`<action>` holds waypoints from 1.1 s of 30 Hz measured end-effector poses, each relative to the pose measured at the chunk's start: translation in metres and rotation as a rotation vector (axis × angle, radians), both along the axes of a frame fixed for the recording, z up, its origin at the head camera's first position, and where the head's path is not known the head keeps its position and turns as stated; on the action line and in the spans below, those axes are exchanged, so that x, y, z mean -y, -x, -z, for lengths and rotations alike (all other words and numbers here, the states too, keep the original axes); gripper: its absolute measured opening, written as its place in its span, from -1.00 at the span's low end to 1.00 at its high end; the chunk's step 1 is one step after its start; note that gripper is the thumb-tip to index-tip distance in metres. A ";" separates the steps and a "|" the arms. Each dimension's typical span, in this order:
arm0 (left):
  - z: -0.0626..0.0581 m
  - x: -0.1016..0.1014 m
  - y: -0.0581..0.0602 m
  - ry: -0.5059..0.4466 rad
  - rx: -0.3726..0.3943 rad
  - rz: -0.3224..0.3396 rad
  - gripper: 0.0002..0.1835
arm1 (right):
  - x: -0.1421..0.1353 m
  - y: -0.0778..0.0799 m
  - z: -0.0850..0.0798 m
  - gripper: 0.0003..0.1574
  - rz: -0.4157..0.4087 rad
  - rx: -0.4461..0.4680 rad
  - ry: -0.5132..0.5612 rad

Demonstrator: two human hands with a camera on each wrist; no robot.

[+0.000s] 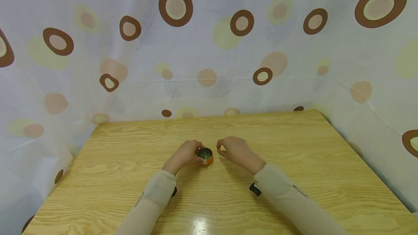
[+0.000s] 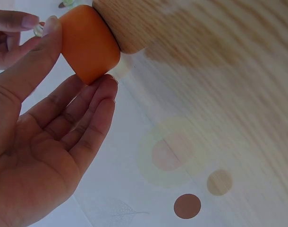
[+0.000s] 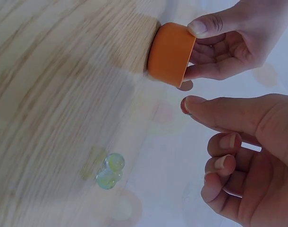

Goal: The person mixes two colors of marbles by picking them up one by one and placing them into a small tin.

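A small orange bowl (image 1: 210, 160) with a dark inside stands on the wooden table, its mouth facing up. My left hand (image 1: 187, 152) grips it from the left, thumb on the near rim and fingertips on the far side. Just right of the bowl is my right hand (image 1: 237, 151), apart from it. Between its thumb and forefinger it pinches a small glass marble (image 2: 39, 30), mostly covered by the fingertips. More clear marbles (image 3: 109, 172) with yellowish-green tints lie together on the table in the right wrist view; the head view does not show them.
The wooden table (image 1: 130, 184) reaches back to a pale curtain (image 1: 196, 46) printed with brown, peach and yellow spots, which also hangs along both sides. Dark wrist devices (image 1: 255, 189) show under the sleeves. Light glares on the table's near edge.
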State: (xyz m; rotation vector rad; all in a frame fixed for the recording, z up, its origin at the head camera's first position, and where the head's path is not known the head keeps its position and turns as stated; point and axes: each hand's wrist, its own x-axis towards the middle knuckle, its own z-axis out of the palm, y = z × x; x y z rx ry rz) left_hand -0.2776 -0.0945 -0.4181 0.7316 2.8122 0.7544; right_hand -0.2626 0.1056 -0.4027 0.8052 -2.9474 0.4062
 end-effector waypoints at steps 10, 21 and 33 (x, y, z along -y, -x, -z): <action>-0.002 0.000 -0.001 -0.014 0.015 -0.010 -0.53 | 0.011 0.002 0.003 -0.85 -0.032 0.002 0.037; -0.003 0.000 0.000 -0.001 0.006 0.005 -0.56 | 0.024 0.001 0.004 -0.82 -0.059 0.041 0.084; -0.002 0.002 0.000 -0.007 0.007 0.016 -0.65 | 0.035 0.001 0.007 -0.81 -0.092 0.045 0.069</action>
